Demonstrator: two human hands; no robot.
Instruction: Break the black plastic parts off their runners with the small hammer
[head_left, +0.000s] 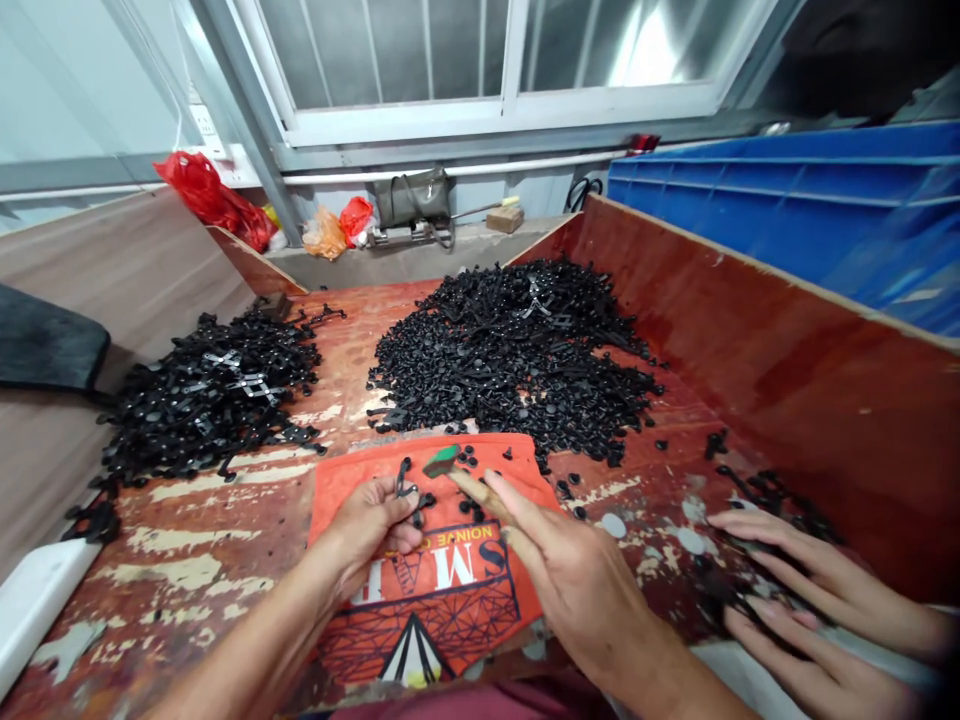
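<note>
Both forearms are angled inward from the near edge of the worktop. The left hand is turned partly palm-up, its thumb and fingers closed in a pinch. The right hand is curled, knuckles outward, index finger extended forward-left. The hands are held apart.

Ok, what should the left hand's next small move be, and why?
Probably settle the small black jointed part flat on the orange-red printed cloth, fingertips clear of the green-headed, wooden-handled tool. The left hand pinches that part over the cloth, and the tool's head, held out by the right hand, sits close beside it in the view.
</note>
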